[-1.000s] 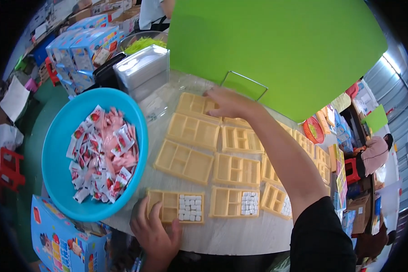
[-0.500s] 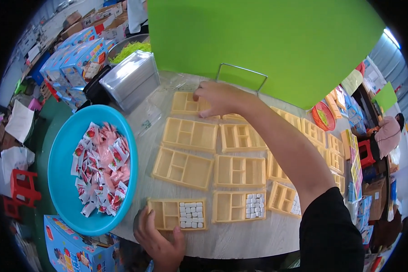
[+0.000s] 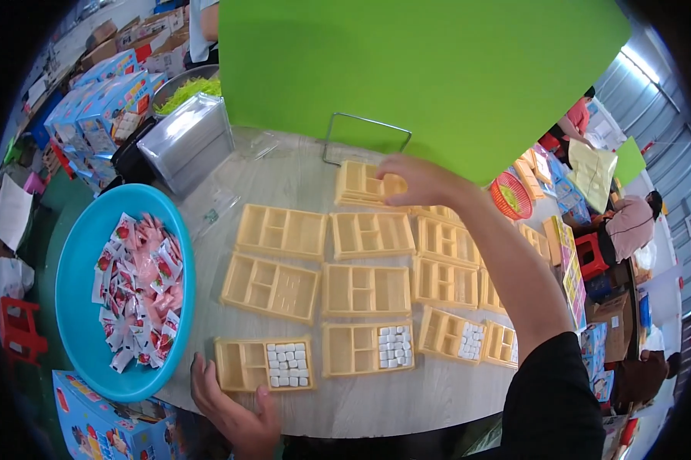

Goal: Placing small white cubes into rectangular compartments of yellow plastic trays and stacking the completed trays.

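My right hand (image 3: 416, 182) reaches across the table, its fingers curled over the right end of a pale yellow compartment tray (image 3: 355, 178). That tray sits at the back of the table and looks stacked on another. At the near left, my left hand (image 3: 238, 414) lies with fingers spread around the corner of another tray (image 3: 242, 368), thumb by its front edge. Small white pillow-shaped pieces (image 3: 288, 364) fill this tray's right compartment. Beside it, a similar tray (image 3: 353, 349) also holds white pieces. Behind these are several trays (image 3: 273, 287) with bare compartments.
A blue basin (image 3: 69, 307) of small strawberry-printed packets stands at the left. Behind it are a clear plastic box (image 3: 188, 146) and a bowl of green shreds (image 3: 186, 90). A green panel (image 3: 407, 69) with a metal wire stand (image 3: 372, 117) borders the back. Other people sit at the right.
My right hand has moved the back-left tray to the right, over the neighbouring one. The view has shifted, so the trays and basin appear further left. My left hand stays by its tray.
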{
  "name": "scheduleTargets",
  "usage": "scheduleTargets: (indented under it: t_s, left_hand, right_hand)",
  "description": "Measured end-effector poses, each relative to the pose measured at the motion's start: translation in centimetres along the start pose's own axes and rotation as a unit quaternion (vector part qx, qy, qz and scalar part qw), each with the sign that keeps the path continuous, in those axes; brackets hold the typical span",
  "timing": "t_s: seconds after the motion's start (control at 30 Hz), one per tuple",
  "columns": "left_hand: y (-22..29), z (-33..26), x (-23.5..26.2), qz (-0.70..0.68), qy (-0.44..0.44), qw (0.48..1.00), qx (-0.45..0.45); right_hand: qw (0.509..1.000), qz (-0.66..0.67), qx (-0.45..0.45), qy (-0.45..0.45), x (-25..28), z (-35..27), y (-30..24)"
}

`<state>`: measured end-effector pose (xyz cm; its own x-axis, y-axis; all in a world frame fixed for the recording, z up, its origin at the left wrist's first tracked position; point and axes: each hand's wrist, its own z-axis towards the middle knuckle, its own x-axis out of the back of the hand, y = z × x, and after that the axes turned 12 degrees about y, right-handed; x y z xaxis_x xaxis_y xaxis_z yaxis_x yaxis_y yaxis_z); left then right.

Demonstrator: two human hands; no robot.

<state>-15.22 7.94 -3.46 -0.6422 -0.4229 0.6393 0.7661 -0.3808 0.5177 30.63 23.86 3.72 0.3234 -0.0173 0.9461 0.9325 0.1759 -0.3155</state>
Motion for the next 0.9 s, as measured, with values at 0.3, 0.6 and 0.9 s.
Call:
scheduleTargets:
  t_s: [0.3, 0.6, 0.9]
  left_hand:
    - [0.2, -0.1, 0.1, 0.0, -0.008, 1.0, -0.005]
    - [0.4, 0.1, -0.7, 0.016, 0.003, 1.0, -0.022]
    - [0.7, 0.2, -0.4, 0.019, -0.011, 0.999, -0.038]
  right_hand:
    - [0.998, -0.049, 0.047, 0.003, 0.0, 0.3, -0.5]
    - [0.996, -0.091, 0.002, 0.001, 0.0, 0.6, -1.8]
    - [0.989, -0.052, 0.027, 0.134, 6.3, -7.3, 1.6]
